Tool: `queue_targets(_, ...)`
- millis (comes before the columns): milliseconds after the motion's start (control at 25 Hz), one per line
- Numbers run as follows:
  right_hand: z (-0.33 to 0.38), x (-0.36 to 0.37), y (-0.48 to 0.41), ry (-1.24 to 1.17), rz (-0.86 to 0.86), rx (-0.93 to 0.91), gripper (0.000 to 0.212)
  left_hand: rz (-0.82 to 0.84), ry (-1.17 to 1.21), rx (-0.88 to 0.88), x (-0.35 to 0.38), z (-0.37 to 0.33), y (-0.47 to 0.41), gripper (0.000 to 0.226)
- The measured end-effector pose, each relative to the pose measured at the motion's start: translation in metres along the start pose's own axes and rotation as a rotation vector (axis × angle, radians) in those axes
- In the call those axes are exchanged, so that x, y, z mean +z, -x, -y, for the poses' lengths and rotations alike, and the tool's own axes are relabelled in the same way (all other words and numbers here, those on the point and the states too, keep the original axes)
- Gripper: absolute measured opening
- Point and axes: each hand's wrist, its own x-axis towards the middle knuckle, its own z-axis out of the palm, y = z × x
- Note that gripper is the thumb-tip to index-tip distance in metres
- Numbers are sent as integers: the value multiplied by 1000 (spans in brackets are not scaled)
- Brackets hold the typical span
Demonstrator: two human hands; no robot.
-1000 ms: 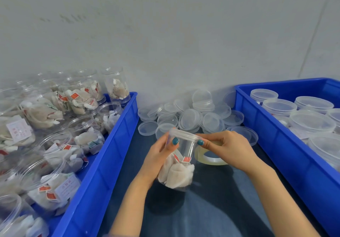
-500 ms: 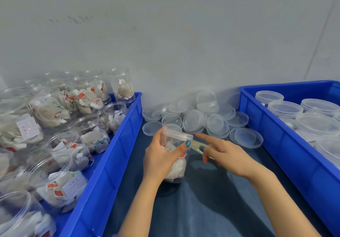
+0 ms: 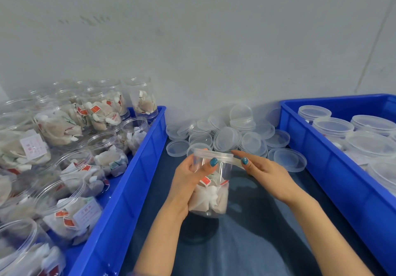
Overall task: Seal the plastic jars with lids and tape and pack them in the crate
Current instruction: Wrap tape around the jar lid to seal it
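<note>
- The fingers [image 3: 212, 162] of the left hand [image 3: 186, 181] are curled round the jar [image 3: 211, 192]. The thumb, its nail painted teal, presses the clear wall just under the lid [image 3: 213, 154].
- The fingers [image 3: 244, 161] of the right hand [image 3: 270, 174] are pinched together on a pale tape strip [image 3: 236, 161]. The strip runs from the right side of the lid's rim to that pinch, and the forefinger lies straight along it.
- The jar is between the two crates, near the middle of the tabletop [image 3: 246, 245], which is covered in dark blue. It is about upright with its lid on and seems held just clear of the surface, with its shadow below.
- Inside the jar are white sachets with small red tags. The print on the tags is too small to read.
- Just beyond the hands, against the wall, lies a heap of loose clear lids [image 3: 227, 135].
- The blue left crate [image 3: 137, 175] holds many open jars [image 3: 70, 200] of the same sachets. Several of them carry white labels [image 3: 87, 212] with red and grey writing, blurred past reading.
- The blue right crate [image 3: 325, 153] holds lidded jars [image 3: 333, 125] standing close together. No writing on them can be made out.
</note>
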Motion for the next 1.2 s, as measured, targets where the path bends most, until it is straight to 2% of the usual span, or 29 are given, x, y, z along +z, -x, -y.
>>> queue_targets(160,7,-5,1,-108,-25,-63,49,114,101,-62,1,2,0,73)
queue_targets(320,10,-1,1,-50,-70,-163,38,265,246,-87,1,9,2,63)
queue_targets(400,7,0,0,17,-107,-176,34,217,106,-63,1,9,0,69)
queue_targets(480,4,0,0,50,-149,-176,35,87,-107,-3,5,6,-1,72)
queue_targets(560,5,3,0,112,-186,-164,43,-138,-233,116,8,5,-1,57)
queue_targets(640,6,7,0,160,-225,-132,50,-274,-400,219,9,7,-2,49)
queue_targets(720,7,10,0,189,-247,-103,54,-274,-675,247,12,10,0,67)
queue_targets(800,9,12,2,209,-255,-129,55,-237,-777,251,17,12,1,94)
queue_targets(880,12,13,3,197,-226,-179,49,-224,-707,234,19,13,0,111)
queue_targets(920,13,12,4,173,-203,-199,45,-242,-680,218,16,13,-2,110)
queue_targets(1080,13,7,5,250,-196,-285,44,-299,-633,137,3,11,-7,98)
queue_targets(1200,10,6,4,302,-232,-274,50,-189,-420,93,1,10,-7,91)
